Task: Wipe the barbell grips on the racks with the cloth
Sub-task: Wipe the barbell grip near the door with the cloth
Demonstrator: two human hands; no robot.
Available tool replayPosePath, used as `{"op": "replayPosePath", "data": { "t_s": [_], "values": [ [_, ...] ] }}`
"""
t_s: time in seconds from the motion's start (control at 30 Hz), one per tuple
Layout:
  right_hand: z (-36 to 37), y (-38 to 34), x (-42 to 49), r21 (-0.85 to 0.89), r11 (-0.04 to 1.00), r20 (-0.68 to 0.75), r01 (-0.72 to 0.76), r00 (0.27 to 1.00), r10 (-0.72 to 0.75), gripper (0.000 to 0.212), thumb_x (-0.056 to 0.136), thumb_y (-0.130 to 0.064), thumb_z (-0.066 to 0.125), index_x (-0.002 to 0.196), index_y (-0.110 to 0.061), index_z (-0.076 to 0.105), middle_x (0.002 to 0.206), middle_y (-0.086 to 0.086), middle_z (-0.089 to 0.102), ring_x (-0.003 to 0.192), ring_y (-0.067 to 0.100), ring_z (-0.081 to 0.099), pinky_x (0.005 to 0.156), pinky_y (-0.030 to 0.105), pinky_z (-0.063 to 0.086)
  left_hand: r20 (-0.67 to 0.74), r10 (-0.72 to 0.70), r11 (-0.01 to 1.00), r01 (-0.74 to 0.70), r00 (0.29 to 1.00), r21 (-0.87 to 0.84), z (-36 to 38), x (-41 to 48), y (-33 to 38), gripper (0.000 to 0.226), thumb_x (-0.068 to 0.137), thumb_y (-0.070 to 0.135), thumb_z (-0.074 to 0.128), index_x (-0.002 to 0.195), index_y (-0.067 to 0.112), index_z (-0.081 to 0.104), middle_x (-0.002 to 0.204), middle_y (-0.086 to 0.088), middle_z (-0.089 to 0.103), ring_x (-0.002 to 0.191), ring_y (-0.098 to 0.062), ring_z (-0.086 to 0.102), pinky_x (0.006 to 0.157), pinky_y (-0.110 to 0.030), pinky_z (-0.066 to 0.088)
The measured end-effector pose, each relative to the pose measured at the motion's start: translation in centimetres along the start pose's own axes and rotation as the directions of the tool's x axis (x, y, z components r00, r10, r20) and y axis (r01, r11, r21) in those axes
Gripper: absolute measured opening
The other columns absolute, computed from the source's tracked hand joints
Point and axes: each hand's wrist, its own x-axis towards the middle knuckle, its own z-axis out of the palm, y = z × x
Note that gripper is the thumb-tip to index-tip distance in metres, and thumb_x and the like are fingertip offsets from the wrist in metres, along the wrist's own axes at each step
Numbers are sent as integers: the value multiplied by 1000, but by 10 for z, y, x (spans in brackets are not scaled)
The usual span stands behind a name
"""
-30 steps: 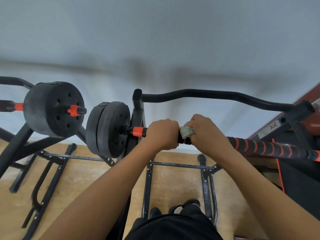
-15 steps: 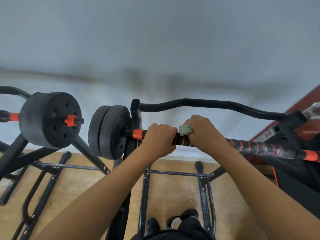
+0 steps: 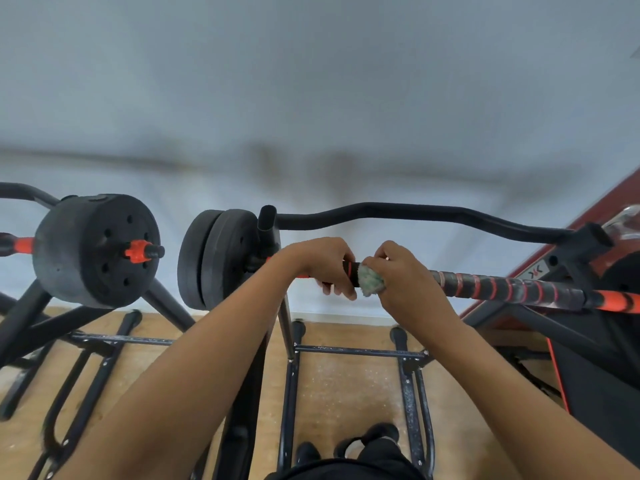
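**Both hands on the racked barbell, cloth bunched between them**

The barbell [image 3: 609,302] lies across the rack [image 3: 267,221], running from the weight plates [image 3: 214,258] on the left to the lower right. The left hand [image 3: 322,266] sits just inside the plates, its fingers curled over and round the bar. The right hand [image 3: 405,277] is just beside it, nearly touching, and clutches a wadded pale green cloth [image 3: 370,285] against the bar. The cloth shows at the thumb side of that hand, in the narrow space between the two hands. The black and red striped grip [image 3: 502,289] stretches bare to the right of the right hand. A second barbell [image 3: 93,249] rests on its own stand at the far left, above the wooden floor [image 3: 339,386].
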Motion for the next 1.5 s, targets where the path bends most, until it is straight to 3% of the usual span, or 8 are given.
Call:
{"op": "replayPosePath", "data": {
  "t_s": [0.1,0.17,0.3,0.6,0.77,1.07,1.33,1.5],
  "values": [
    [-14,8,25,9,997,34,-74,997,74,9,92,-11,67,88,-19,68,92,2,58,79,14,56,75,18,44,-356,79,921,68,931,383,23,-8,-3,37,81,54,81,99,26,64,85,8,67,77,-14,66,75,-31,55],
    [-16,12,40,8,993,44,-122,992,121,26,91,-14,61,70,-27,54,80,-1,55,71,13,57,65,17,41,-514,152,877,125,844,464,39,-9,-6,28,88,52,72,94,27,60,77,8,62,72,-16,63,72,-32,54],
    [-5,5,41,-44,992,88,-118,989,122,16,93,-12,58,79,-21,57,87,3,56,73,17,59,68,26,50,-631,232,830,188,740,526,53,-5,-10,20,94,31,61,79,23,52,62,7,50,54,-18,52,57,-29,39],
    [11,5,-9,-48,997,-11,55,998,-56,33,79,-5,84,110,-9,73,103,7,62,82,18,59,68,19,41,-630,207,833,203,748,514,58,-7,-9,17,95,23,62,88,23,46,70,6,50,63,-18,54,63,-32,40],
    [10,10,-23,35,998,83,47,995,-50,43,82,-10,80,123,-20,70,117,-3,65,104,17,61,86,22,46,-636,166,864,200,753,461,55,-8,-7,9,92,27,68,97,24,61,75,5,56,66,-17,57,64,-31,41],
    [15,4,16,88,996,-141,-21,989,33,20,85,-10,73,86,-18,55,82,-6,54,72,13,54,63,29,51,-653,191,838,224,733,497,57,-11,-6,22,93,21,62,76,21,47,61,5,47,49,-14,42,57,-31,35],
    [-1,4,59,134,971,107,-198,977,185,19,89,-19,58,72,-18,49,72,0,54,64,13,51,53,23,37,-675,200,813,265,710,519,66,-15,-5,17,96,19,57,82,23,48,67,6,53,56,-20,51,62,-32,34],
    [-2,2,44,152,975,73,-165,985,155,16,93,-25,59,81,-15,53,75,1,58,66,16,55,52,25,42,-659,192,814,257,727,521,64,-13,-5,14,96,22,57,85,24,49,71,6,54,60,-19,52,63,-32,37]
  ]
}}
